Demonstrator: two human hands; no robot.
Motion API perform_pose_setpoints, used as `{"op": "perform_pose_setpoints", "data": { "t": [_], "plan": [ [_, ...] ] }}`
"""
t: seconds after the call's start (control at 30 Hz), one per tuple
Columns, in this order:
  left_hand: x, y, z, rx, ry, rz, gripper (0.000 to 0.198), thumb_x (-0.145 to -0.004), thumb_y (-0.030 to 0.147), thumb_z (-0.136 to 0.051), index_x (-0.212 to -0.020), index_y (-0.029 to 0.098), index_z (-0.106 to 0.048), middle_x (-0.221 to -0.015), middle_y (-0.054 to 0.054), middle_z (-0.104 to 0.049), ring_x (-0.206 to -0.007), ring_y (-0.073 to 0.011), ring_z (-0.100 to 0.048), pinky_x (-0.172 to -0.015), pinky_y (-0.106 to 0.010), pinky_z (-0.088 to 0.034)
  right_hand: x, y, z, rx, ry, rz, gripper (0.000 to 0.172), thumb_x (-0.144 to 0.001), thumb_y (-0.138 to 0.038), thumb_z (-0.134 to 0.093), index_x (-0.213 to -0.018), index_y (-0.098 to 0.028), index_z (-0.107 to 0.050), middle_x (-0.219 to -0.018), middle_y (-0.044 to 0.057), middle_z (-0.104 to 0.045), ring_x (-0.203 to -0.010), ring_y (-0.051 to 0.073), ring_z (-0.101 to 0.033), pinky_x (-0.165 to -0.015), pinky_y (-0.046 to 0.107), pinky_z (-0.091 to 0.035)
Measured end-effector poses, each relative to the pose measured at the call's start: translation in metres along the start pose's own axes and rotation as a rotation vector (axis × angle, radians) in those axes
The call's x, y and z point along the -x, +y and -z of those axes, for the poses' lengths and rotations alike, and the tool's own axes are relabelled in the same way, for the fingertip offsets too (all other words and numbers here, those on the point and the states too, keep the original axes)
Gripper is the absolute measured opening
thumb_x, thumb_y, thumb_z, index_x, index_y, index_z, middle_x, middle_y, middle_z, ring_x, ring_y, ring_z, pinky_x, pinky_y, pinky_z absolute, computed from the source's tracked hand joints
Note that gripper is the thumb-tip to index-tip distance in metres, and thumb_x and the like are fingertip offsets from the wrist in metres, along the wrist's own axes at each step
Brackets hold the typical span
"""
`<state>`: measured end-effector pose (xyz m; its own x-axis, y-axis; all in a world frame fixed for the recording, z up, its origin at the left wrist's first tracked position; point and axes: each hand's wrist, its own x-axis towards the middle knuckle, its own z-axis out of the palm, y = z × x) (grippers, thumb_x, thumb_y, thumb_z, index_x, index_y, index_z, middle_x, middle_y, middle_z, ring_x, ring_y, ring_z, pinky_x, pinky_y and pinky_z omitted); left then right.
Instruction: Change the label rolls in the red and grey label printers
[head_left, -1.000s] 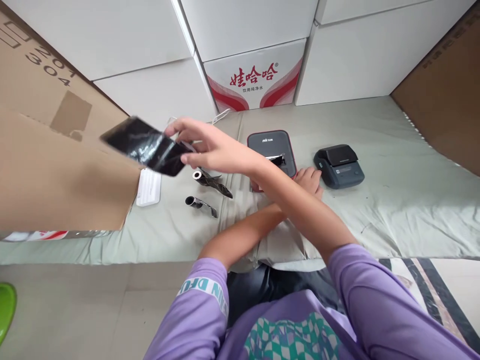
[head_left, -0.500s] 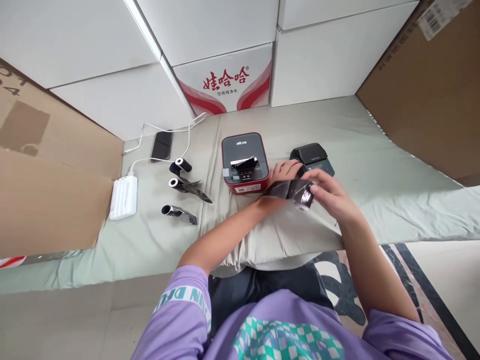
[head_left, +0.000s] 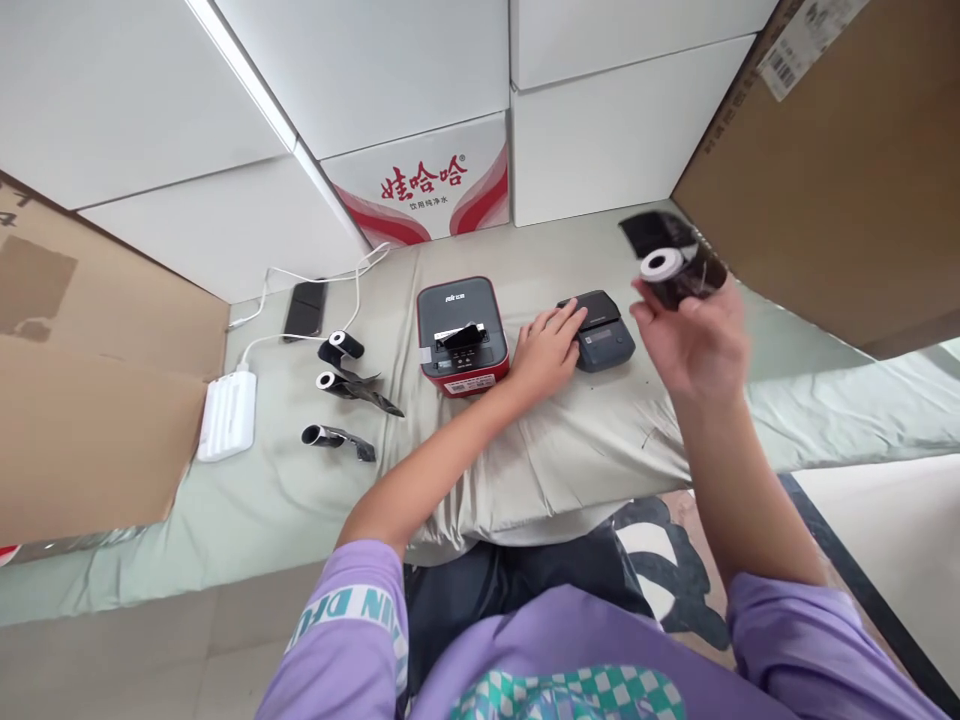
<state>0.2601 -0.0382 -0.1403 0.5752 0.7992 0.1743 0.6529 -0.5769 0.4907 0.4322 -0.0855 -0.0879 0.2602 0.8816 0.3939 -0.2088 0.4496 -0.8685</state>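
Note:
In my right hand (head_left: pixel 706 340) is a roll of black film (head_left: pixel 696 278) with a white core. The hand is raised at the right, its fingers wrapped round the roll, and a loose black tail (head_left: pixel 651 232) sticks out beyond it. My left hand (head_left: pixel 546 345) lies flat with fingers stretched out, the fingertips touching the left edge of a small dark portable printer (head_left: pixel 604 345). Beside that hand stands a red and black label printer (head_left: pixel 459 312) with a black strip (head_left: pixel 466 337) coming from its top slot.
Several similar black rolls (head_left: pixel 349 345) lie to the left with their tails unwound. Further left are a black phone (head_left: pixel 305 308) and a white power bank (head_left: pixel 228 415) with a white cable (head_left: pixel 357 300). Cardboard boxes (head_left: pixel 840 200) flank the cloth-covered surface, and white boxes (head_left: pixel 600 130) stand behind.
My right hand has carried the roll up and to the right, away from my left forearm. My left hand stays beside the small printer. The view has shifted slightly.

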Motion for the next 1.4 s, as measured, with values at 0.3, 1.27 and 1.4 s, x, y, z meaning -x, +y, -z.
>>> {"op": "perform_pose_setpoints", "data": {
  "t": [0.3, 1.27, 1.4],
  "plan": [
    [-0.038, 0.016, 0.012, 0.084, 0.058, 0.29, 0.049, -0.11, 0.039, -0.044, -0.154, 0.018, -0.048, -0.146, -0.02, -0.065, -0.132, -0.0344, -0.064, -0.114, -0.048, -0.044, -0.055, 0.055, 0.021, 0.036, 0.068, 0.239, 0.037, -0.069, -0.03, -0.091, -0.094, -0.028, -0.064, -0.085, -0.002, -0.06, -0.075, 0.016, -0.057, -0.068, 0.034, -0.049],
    [-0.052, -0.027, -0.044, 0.553, 0.507, 0.448, 0.025, -0.106, 0.029, -0.051, -0.081, 0.025, -0.049, -0.081, 0.0, -0.062, -0.079, -0.0192, -0.059, -0.075, -0.029, -0.041, -0.042, 0.084, 0.05, 0.951, -0.254, -0.046, 0.016, -0.082, -0.033, -0.071, -0.094, -0.025, -0.075, -0.12, 0.008, -0.077, -0.127, 0.037, -0.055, -0.114, 0.062, -0.042],
    [-0.052, -0.026, -0.044, 0.562, 0.518, 0.445, 0.024, -0.105, 0.027, -0.052, -0.082, 0.025, -0.05, -0.082, 0.0, -0.064, -0.079, -0.0192, -0.06, -0.075, -0.029, -0.042, -0.043, 0.084, 0.047, 0.897, -0.17, -0.001, 0.019, -0.076, -0.03, -0.072, -0.093, -0.025, -0.075, -0.128, 0.009, -0.072, -0.124, 0.035, -0.057, -0.107, 0.056, -0.047]
  ]
}}
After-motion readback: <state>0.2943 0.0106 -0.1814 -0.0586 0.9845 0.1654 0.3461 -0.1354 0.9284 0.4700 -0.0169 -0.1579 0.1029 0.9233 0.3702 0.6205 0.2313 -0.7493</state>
